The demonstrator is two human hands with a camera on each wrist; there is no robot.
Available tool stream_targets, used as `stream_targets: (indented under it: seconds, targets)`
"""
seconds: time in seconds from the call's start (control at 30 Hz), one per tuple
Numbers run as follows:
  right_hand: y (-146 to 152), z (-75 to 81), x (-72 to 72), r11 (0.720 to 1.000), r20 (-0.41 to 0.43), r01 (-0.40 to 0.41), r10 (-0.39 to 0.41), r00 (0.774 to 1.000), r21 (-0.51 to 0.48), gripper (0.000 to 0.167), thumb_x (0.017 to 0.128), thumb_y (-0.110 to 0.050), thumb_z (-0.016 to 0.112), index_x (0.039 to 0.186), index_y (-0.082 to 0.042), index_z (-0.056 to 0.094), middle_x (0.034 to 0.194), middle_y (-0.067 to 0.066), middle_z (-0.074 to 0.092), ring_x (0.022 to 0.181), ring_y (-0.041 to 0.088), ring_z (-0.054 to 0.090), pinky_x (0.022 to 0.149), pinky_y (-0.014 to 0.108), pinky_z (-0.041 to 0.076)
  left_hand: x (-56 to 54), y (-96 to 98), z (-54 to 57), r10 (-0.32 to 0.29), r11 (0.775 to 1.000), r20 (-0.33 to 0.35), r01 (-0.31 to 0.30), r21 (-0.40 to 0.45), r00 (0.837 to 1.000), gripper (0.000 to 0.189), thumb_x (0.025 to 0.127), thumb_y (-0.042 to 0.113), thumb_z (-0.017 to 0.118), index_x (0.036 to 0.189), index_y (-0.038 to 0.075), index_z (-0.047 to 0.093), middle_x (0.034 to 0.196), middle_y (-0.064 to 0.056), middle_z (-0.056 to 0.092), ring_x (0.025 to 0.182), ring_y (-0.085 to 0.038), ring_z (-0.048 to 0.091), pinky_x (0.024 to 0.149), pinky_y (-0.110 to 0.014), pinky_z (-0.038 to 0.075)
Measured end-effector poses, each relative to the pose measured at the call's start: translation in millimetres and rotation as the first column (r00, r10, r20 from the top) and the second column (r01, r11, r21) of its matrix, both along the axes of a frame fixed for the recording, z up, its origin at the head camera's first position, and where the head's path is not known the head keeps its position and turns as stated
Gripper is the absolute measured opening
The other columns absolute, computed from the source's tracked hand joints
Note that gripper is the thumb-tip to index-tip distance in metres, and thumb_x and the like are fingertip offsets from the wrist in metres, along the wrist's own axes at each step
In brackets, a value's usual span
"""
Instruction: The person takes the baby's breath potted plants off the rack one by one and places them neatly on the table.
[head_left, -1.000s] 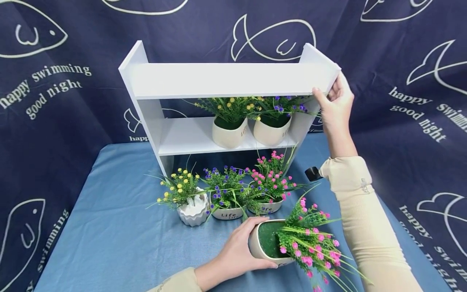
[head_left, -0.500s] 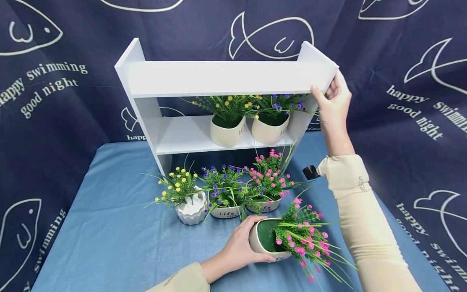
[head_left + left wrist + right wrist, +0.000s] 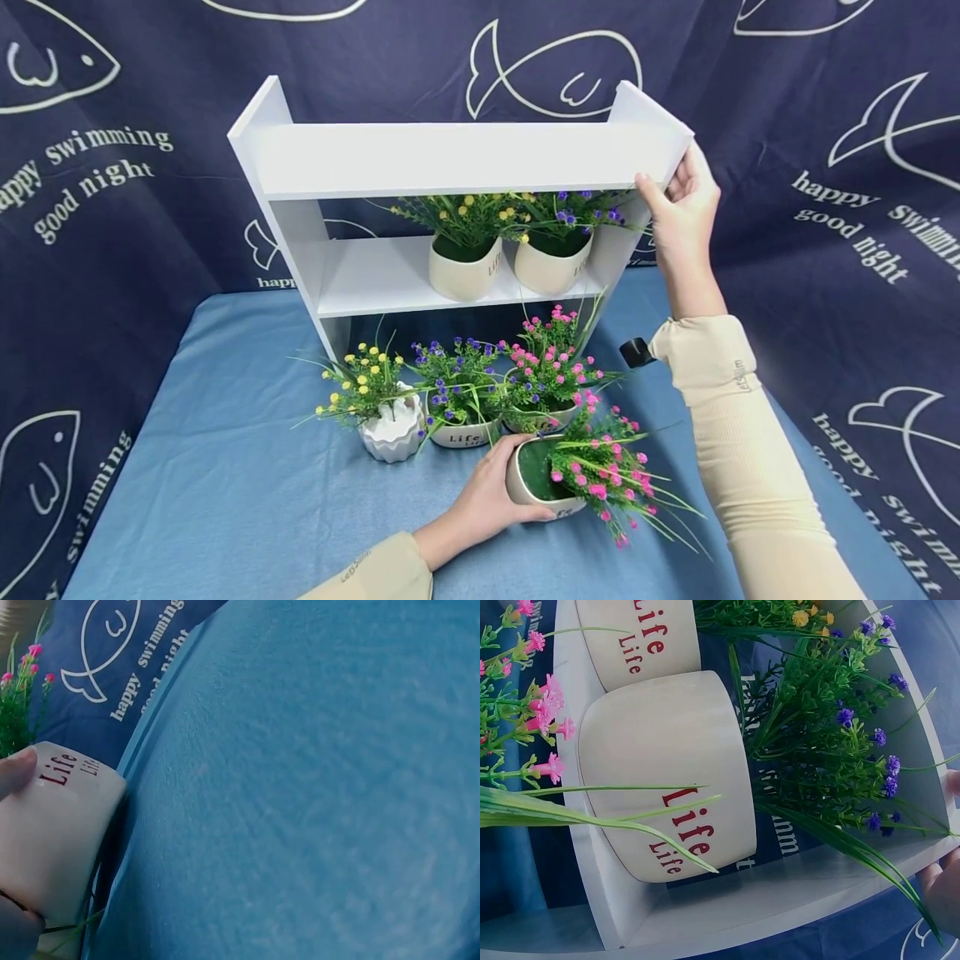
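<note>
My left hand grips a cream flowerpot with pink flowers, the pot tilted so its blooms lean right. "Life" lettering and the thumb show on this pot in the left wrist view. My right hand holds the upper right side panel of a white shelf, thumb at the front edge. On its middle board stand a yellow-flowered pot and a purple-flowered pot; the purple one's pot fills the right wrist view.
In front of the shelf stand a white fluted pot with yellow flowers, a purple-flowered pot and a pot with pink flowers. Blue cloth covers the table; a navy fish-print curtain hangs behind.
My left hand has moved the tilted pink-flowered pot slightly up and left, closer to the front row. My right hand keeps its hold on the shelf. The head view has shifted a little.
</note>
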State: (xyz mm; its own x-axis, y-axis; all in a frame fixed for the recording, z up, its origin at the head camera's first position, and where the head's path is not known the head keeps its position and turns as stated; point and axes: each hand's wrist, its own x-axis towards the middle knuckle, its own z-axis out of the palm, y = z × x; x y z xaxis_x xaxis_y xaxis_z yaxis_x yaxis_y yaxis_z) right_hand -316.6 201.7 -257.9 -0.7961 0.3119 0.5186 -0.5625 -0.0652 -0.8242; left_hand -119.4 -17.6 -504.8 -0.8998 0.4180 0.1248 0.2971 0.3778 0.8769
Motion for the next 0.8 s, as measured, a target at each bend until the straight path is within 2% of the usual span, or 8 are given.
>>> stream_targets:
  seconds: [0.1, 0.27, 0.37, 0.5, 0.7, 0.8]
  targets:
    - [-0.5, 0.0, -0.6, 1.0, -0.001, 0.004, -0.004, 1.0, -0.002, 0.066, 0.08, 0.017, 0.06, 0.141, -0.005, 0.048, 0.14, 0.016, 0.055, 0.124, 0.02, 0.056, 0.102, 0.025, 0.045, -0.9, 0.3, -1.9, 0.02, 0.999, 0.032, -0.019, -0.037, 0.999, 0.093, 0.065, 0.038, 0.088, 0.142, 0.014, 0.041, 0.136, -0.006, 0.053, 0.123, -0.029, 0.053, 0.101, -0.047, 0.045]
    - [-1.2, -0.2, -1.1, 1.0, -0.008, 0.001, -0.001, 1.0, -0.017, 0.066, 0.08, 0.017, 0.06, 0.141, -0.003, 0.047, 0.14, 0.017, 0.055, 0.123, 0.02, 0.056, 0.102, 0.025, 0.046, -0.8, 1.2, -0.9, 0.084, 0.989, 0.077, -0.074, -0.131, 0.993, 0.102, 0.064, 0.039, 0.088, 0.14, -0.009, 0.04, 0.144, -0.033, 0.041, 0.134, -0.048, 0.04, 0.107, -0.058, 0.036]
    - [-1.8, -0.2, -0.7, 1.0, -0.008, -0.002, 0.002, 1.0, -0.02, 0.066, 0.08, 0.017, 0.059, 0.141, -0.003, 0.047, 0.14, 0.017, 0.055, 0.123, 0.02, 0.056, 0.102, 0.024, 0.046, -0.2, 1.4, 2.1, 0.113, 0.984, 0.1, -0.098, -0.147, 0.989, 0.102, 0.064, 0.036, 0.089, 0.138, -0.014, 0.04, 0.144, -0.04, 0.035, 0.136, -0.051, 0.035, 0.109, -0.059, 0.033]
    - [-2.6, -0.1, 0.1, 1.0, -0.004, 0.0, 0.0, 1.0, -0.016, 0.065, 0.08, 0.017, 0.059, 0.141, -0.003, 0.047, 0.14, 0.017, 0.055, 0.124, 0.02, 0.056, 0.102, 0.025, 0.046, -0.1, 0.8, 3.7, 0.13, 0.983, 0.117, -0.113, -0.142, 0.985, 0.103, 0.064, 0.035, 0.089, 0.139, -0.014, 0.039, 0.146, -0.041, 0.032, 0.137, -0.051, 0.033, 0.11, -0.058, 0.032]
    - [-2.5, 0.0, -0.1, 1.0, -0.004, 0.003, -0.003, 1.0, -0.014, 0.066, 0.08, 0.017, 0.059, 0.141, -0.003, 0.047, 0.14, 0.017, 0.054, 0.124, 0.02, 0.056, 0.103, 0.026, 0.045, -3.5, 0.6, 0.5, 0.168, 0.974, 0.021, -0.162, -0.156, 0.986, 0.098, 0.061, 0.035, 0.09, 0.134, -0.012, 0.046, 0.139, -0.037, 0.044, 0.13, -0.05, 0.043, 0.107, -0.055, 0.037]
    - [-1.9, 0.0, -0.3, 1.0, -0.003, 0.005, -0.005, 1.0, -0.018, 0.066, 0.08, 0.017, 0.06, 0.142, -0.003, 0.047, 0.141, 0.016, 0.054, 0.124, 0.02, 0.056, 0.103, 0.026, 0.045, -5.0, 0.4, -0.4, 0.184, 0.975, 0.012, -0.181, -0.129, 0.983, 0.092, 0.06, 0.034, 0.091, 0.132, -0.008, 0.052, 0.137, -0.035, 0.049, 0.127, -0.049, 0.048, 0.105, -0.054, 0.04]
